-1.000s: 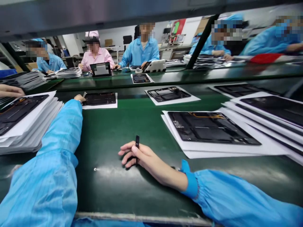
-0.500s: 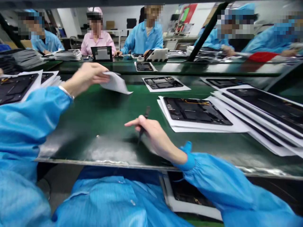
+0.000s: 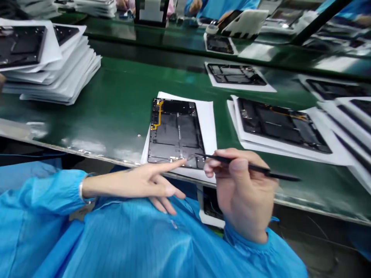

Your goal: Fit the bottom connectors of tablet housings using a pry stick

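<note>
Before me an opened black tablet housing [image 3: 171, 131] with an orange flex cable [image 3: 158, 116] lies on a white paper sheet [image 3: 208, 123] at the bench's front edge. My left hand [image 3: 145, 181] reaches in from the left, index finger stretched to the housing's near edge, the other fingers apart and empty. Black tweezers [image 3: 255, 166] are gripped in my right hand [image 3: 243, 185]. Their tips point left, over the near right corner of the housing, close to my left index fingertip. Whether the tips touch anything I cannot tell.
A tall stack of paper sheets [image 3: 66, 77] with tablet housings on top stands at the left. To the right lies another housing [image 3: 284, 123] on paper, beside more stacked ones. A further housing [image 3: 237, 74] rests behind. Co-workers in blue sit across the bench.
A tablet housing on paper now lies in front of me. My left hand let go of the white sheet and came down to the housing. My right hand moved right, bringing the tweezers over its near corner.
</note>
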{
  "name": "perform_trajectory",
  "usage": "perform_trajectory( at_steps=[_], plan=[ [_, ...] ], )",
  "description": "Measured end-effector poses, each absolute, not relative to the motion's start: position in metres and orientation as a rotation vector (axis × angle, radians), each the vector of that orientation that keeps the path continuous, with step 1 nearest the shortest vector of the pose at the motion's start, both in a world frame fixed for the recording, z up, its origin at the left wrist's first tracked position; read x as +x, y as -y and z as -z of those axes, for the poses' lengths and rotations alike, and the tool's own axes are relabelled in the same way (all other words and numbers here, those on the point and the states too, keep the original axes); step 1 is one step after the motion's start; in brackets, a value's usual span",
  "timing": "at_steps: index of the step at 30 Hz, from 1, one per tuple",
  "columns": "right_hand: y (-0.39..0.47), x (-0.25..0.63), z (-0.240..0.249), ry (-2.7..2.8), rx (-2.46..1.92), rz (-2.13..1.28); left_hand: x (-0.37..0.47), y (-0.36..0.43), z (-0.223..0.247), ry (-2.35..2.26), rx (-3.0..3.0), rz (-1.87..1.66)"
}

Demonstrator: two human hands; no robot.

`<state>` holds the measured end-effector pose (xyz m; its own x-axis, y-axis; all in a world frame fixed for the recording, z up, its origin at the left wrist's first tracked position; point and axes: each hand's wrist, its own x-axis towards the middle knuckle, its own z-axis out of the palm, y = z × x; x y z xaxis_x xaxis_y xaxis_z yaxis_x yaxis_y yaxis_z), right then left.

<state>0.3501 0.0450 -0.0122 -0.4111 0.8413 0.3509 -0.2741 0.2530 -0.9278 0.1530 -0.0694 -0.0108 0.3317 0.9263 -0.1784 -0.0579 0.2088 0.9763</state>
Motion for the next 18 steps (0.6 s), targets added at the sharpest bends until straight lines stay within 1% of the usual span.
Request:
perform_trajectory(
  at_steps=[3,5,8,13,15,18],
  plan=[
    [-0.044,0.347,0.023,1.554,-0.574,-1.346,0.124,0.079,0.006,-1.547,1.693,-1.05],
    [-0.041,0.345,0.028,1.613,-0.563,-1.351,0.111,0.08,0.01,-1.813,2.008,-1.058],
    [-0.038,0.337,0.032,1.664,-0.547,-1.382,0.109,0.077,0.022,-1.77,2.284,-0.852],
    [-0.041,0.324,0.029,1.706,-0.531,-1.336,0.122,0.069,0.034,-1.745,2.491,-0.539],
    [-0.043,0.321,0.027,1.788,-0.517,-1.259,0.126,0.069,0.034,-1.79,2.524,-0.475],
    [-0.043,0.316,0.026,1.919,-0.407,-1.18,0.127,0.072,0.033,-1.82,2.488,-0.511]
  ],
)
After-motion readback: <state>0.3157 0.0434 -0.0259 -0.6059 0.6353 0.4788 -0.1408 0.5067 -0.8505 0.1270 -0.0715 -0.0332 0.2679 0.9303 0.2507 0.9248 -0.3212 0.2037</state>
